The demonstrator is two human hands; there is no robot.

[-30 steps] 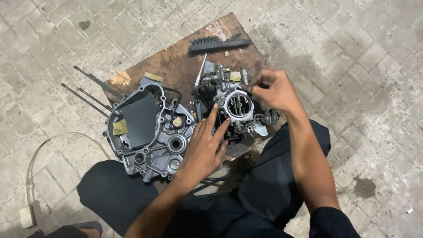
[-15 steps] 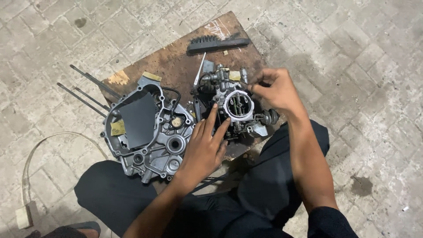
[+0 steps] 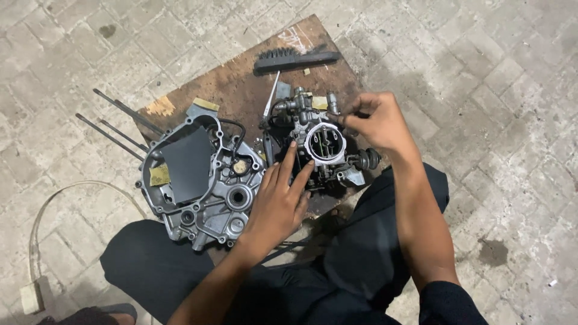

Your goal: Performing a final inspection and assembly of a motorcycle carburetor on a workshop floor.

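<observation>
A worn brown wooden board [image 3: 241,90] lies on grey paving-stone floor [image 3: 481,72]. On it sits the grey metal carburettor [image 3: 322,144], just beside a silver engine cover [image 3: 205,180]. Left hand [image 3: 277,201] rests spread on it as before; right hand [image 3: 376,123], fingertips pinched at its top edge, has shifted slightly.

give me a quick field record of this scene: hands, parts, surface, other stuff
left hand: fingers spread flat against the carburetor, bracing its near side
right hand: fingers pinched at the carburetor's far top edge
engine cover: grey casting lying to the left of the carburetor
surface: wooden board on paving
brush: black, at the board's far edge
rods: thin, dark, off the board's left edge
</observation>
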